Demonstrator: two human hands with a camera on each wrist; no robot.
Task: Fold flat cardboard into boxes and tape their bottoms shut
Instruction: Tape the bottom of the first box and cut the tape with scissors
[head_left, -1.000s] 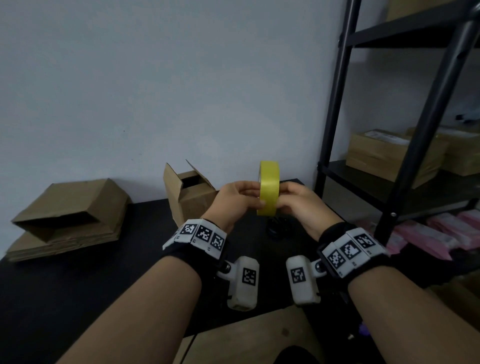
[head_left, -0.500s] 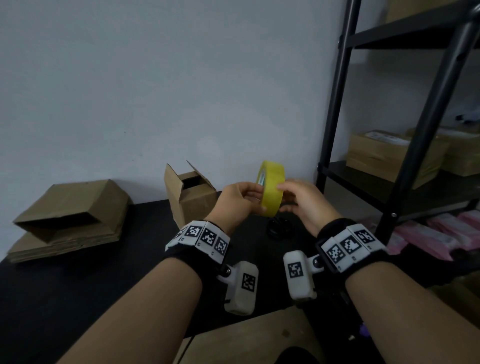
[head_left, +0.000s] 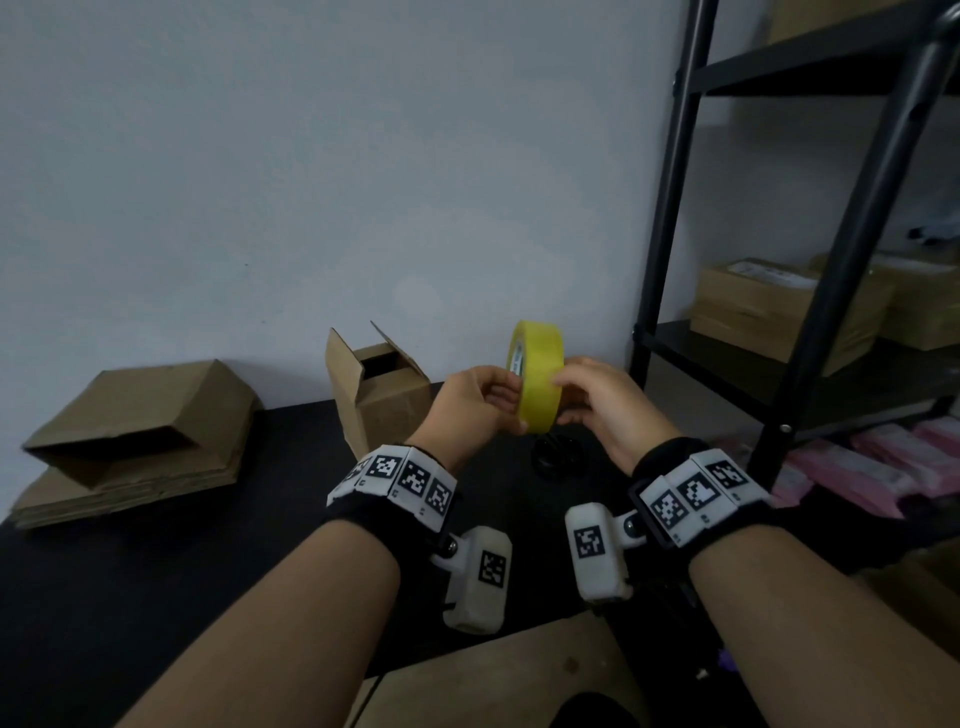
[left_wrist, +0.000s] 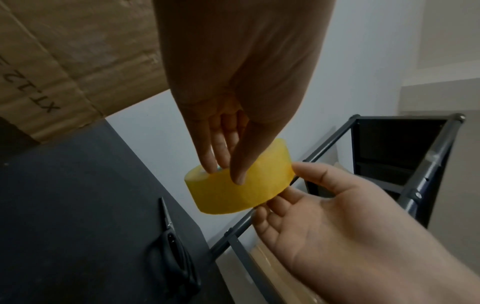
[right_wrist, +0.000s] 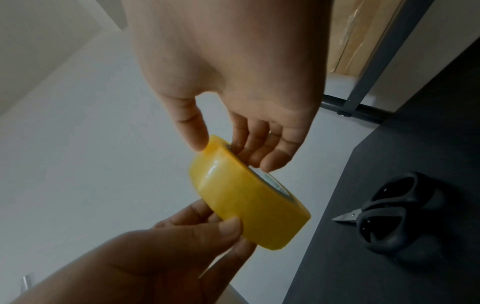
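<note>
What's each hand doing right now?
Left hand: pinching the tape roll, thumb on its outer face, fingers at the core.
Right hand: holding the same roll from the other side, thumb and fingers on it.

A plain pale grey wall (head_left: 311, 182) fills the head view from 9 o'clock across 12 o'clock, evenly and dimly lit, with a faint bright patch low near the centre. A black worktop (head_left: 104, 597) spreads below it from 7 o'clock toward the centre, butting against the wall. At 3 o'clock stands a black metal shelving unit (head_left: 670, 218) with round uprights and dark shelves (head_left: 727, 358), set just beside the worktop's far right end. In the left wrist view a beige wall section (left_wrist: 441, 51) meets the pale wall behind the shelving.
</note>
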